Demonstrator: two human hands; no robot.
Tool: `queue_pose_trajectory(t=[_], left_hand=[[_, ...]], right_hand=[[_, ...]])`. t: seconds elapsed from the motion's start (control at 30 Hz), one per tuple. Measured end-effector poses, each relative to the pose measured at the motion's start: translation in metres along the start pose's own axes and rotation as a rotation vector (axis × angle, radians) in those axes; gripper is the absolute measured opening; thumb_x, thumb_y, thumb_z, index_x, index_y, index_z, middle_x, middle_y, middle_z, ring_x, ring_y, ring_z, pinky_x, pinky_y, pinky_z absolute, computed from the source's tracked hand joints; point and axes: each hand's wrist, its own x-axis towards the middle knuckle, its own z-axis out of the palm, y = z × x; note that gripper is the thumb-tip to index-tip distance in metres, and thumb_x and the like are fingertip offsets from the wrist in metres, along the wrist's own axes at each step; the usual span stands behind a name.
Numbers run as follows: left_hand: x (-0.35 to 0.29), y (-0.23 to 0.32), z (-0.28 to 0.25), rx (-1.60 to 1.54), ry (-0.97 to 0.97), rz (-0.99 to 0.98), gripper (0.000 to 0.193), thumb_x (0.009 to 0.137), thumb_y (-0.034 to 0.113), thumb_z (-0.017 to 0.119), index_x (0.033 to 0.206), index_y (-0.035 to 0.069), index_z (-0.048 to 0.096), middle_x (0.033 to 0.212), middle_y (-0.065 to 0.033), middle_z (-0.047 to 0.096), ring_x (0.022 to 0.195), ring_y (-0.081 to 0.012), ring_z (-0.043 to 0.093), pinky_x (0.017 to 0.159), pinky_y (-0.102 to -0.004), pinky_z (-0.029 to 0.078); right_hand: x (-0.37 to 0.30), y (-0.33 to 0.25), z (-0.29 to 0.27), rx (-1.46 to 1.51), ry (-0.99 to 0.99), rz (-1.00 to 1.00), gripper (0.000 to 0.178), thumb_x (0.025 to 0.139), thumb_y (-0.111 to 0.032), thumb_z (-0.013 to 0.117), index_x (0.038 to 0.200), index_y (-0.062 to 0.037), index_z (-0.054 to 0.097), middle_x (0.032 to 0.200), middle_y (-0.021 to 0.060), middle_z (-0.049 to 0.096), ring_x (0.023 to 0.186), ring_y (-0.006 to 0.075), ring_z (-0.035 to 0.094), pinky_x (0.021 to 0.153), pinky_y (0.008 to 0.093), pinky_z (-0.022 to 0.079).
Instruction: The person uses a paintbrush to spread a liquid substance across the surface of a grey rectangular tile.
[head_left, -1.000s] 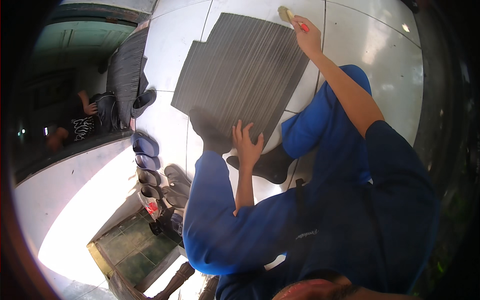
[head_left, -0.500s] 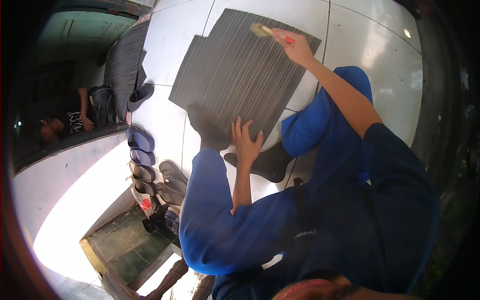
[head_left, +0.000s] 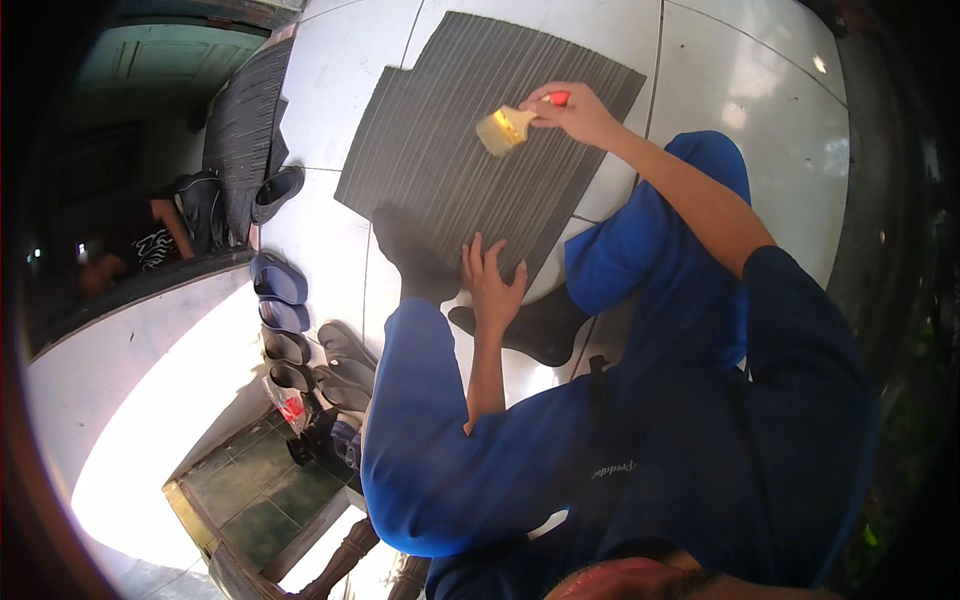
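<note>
Ribbed grey mat (head_left: 445, 150) lies on the white floor tiles (head_left: 755, 110) before you. Press its near edge flat with your spread left hand (head_left: 490, 290); with your right hand (head_left: 577, 113) pinching the paintbrush (head_left: 508, 127) handle, stroke lightly along the ribs.

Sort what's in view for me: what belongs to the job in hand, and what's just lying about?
In the job:
brush, held in the right hand
striped grey sheet, left hand at its near edge

Apparently just lying about:
blue slippers
grey shoes
dark clog
</note>
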Motion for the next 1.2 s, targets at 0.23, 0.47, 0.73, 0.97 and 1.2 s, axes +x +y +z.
queue_pose_trajectory(t=[0.23,0.47,0.73,0.97,1.2], left_hand=[[0.001,0.005,-0.003,-0.055,-0.007,-0.010,0.053,0.094,0.027,0.074,0.141,0.010,0.058,0.167,-0.0208,0.030,0.157,-0.0476,0.018,0.124,-0.0633,0.022],[0.000,0.004,0.001,-0.003,-0.033,-0.003,0.058,0.093,0.030,0.075,0.143,0.009,0.054,0.166,-0.0238,0.026,0.156,-0.0501,0.016,0.123,-0.0657,0.021],[0.001,0.005,-0.002,-0.005,-0.033,0.013,0.058,0.094,0.029,0.074,0.144,0.009,0.052,0.166,-0.0246,0.026,0.156,-0.0505,0.015,0.123,-0.0662,0.021],[0.002,0.009,-0.004,0.007,-0.040,-0.007,0.058,0.094,0.028,0.074,0.144,0.009,0.052,0.166,-0.0236,0.026,0.157,-0.0498,0.014,0.123,-0.0663,0.021],[0.005,0.007,-0.004,-0.013,-0.060,-0.028,0.056,0.094,0.026,0.074,0.143,0.010,0.053,0.167,-0.0222,0.026,0.157,-0.0488,0.013,0.123,-0.0664,0.021]], right_hand=[[0.021,-0.008,-0.056,-0.202,0.632,-0.145,0.027,0.103,-0.019,0.067,0.120,0.0013,0.074,0.110,0.0115,0.077,0.102,0.0202,0.075,0.086,0.0243,0.058],[-0.015,-0.017,0.005,-0.168,-0.085,0.119,0.028,0.093,-0.014,0.078,0.117,-0.0008,0.075,0.113,0.0080,0.073,0.106,0.0170,0.069,0.095,0.0315,0.055],[-0.015,0.007,0.015,-0.192,-0.217,-0.061,0.024,0.096,-0.015,0.076,0.117,-0.0099,0.066,0.112,0.0034,0.069,0.104,0.0146,0.065,0.092,0.0329,0.054],[0.014,-0.016,0.041,-0.336,-0.139,-0.179,0.027,0.098,-0.025,0.076,0.115,-0.0043,0.069,0.102,0.0082,0.077,0.088,0.0186,0.073,0.082,0.0286,0.057],[0.039,0.010,0.065,-0.461,-0.065,-0.052,0.042,0.094,-0.039,0.081,0.087,0.0015,0.073,0.069,0.0084,0.071,0.059,0.0149,0.069,0.055,0.0287,0.054]])
